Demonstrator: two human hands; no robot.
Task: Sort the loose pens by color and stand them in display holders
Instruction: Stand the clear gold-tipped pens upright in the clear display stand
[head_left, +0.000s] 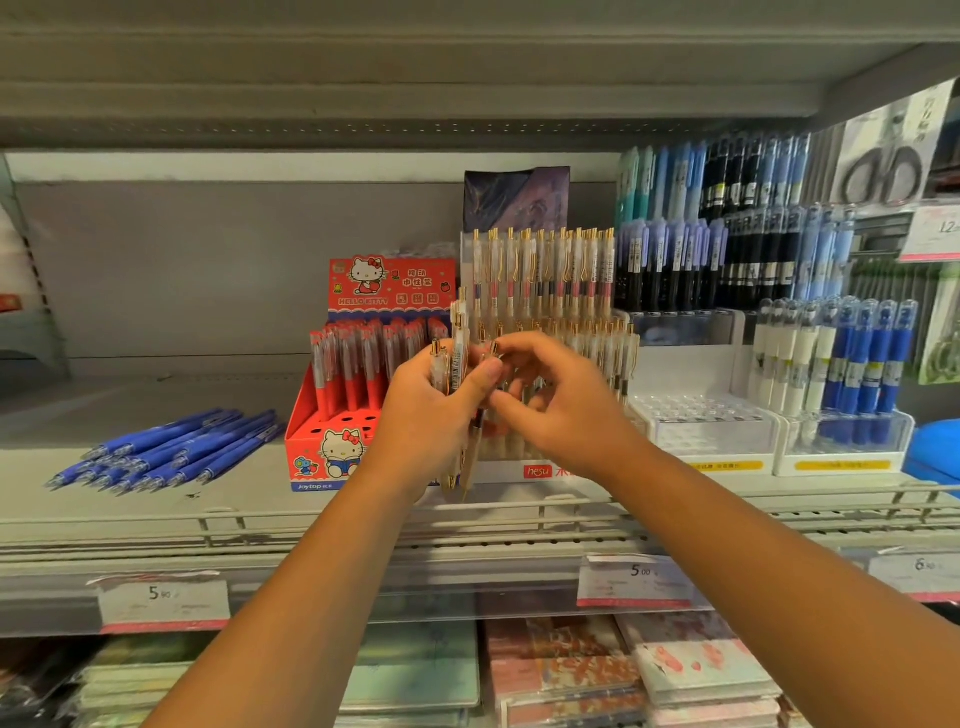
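My left hand (436, 410) gripped loose pens (457, 358) while my right hand (566, 410) pinched one pen (495, 348), seemingly for the holder (519, 470).

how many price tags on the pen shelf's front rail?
3. Left white paper price tag under the loose blue pens; middle tag below the clear pen holder's right end; right tag at far right, cropped. More may be hidden.
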